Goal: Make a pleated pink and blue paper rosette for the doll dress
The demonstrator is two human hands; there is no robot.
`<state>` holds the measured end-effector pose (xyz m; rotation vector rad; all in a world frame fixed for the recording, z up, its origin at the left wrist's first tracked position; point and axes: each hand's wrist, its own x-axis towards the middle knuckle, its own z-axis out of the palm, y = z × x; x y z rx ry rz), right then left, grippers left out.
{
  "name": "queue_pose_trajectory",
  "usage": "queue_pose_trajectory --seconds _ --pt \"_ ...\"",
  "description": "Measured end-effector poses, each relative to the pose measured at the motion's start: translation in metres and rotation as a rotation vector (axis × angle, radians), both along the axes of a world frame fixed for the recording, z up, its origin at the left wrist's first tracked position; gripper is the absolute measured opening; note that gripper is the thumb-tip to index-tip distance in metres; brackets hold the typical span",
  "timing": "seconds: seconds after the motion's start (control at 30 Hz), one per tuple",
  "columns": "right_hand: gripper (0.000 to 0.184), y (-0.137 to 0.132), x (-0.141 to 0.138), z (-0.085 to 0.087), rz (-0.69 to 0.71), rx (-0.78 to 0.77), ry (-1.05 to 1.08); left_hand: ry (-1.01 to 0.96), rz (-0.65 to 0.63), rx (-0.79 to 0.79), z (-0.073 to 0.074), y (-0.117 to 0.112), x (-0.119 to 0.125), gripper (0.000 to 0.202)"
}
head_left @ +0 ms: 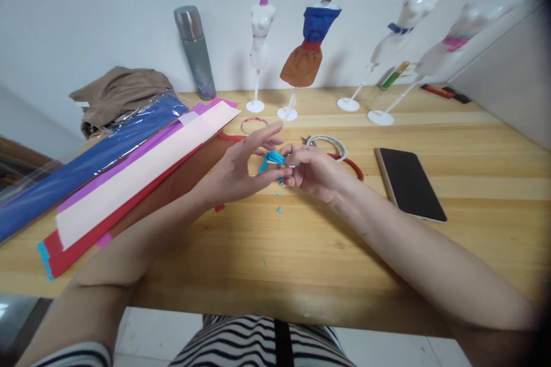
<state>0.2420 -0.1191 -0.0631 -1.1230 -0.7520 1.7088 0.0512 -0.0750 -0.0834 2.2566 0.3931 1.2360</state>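
A small gathered piece of turquoise crepe paper point(274, 157) is held just above the middle of the wooden table. My right hand point(316, 171) pinches its right end between thumb and fingers. On the other side, my left hand point(235, 169) curves around the piece with fingers raised and apart; its thumb reaches below the paper, close to my right fingertips. Tiny turquoise scraps point(279, 210) lie on the table underneath. Behind my right hand is a white tape roll point(330, 139), and red scissors-like handles point(355, 167) show partly.
Folded crepe paper sheets point(142, 169) lie at left, beside a brown cloth point(124, 92). A thermos flask point(198, 54) and several mannequins stand along the wall, one mannequin wearing a blue and brown dress point(316, 28). A phone point(411, 183) lies at right; a glue tube point(395, 75) stands behind.
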Motion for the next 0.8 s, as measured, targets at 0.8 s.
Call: queue_pose_trajectory --seconds 0.8 --pt "0.014 -0.002 -0.007 -0.001 0.114 -0.14 0.069 -0.004 -0.078 -0.699 0.004 0.006 0.001 0.052"
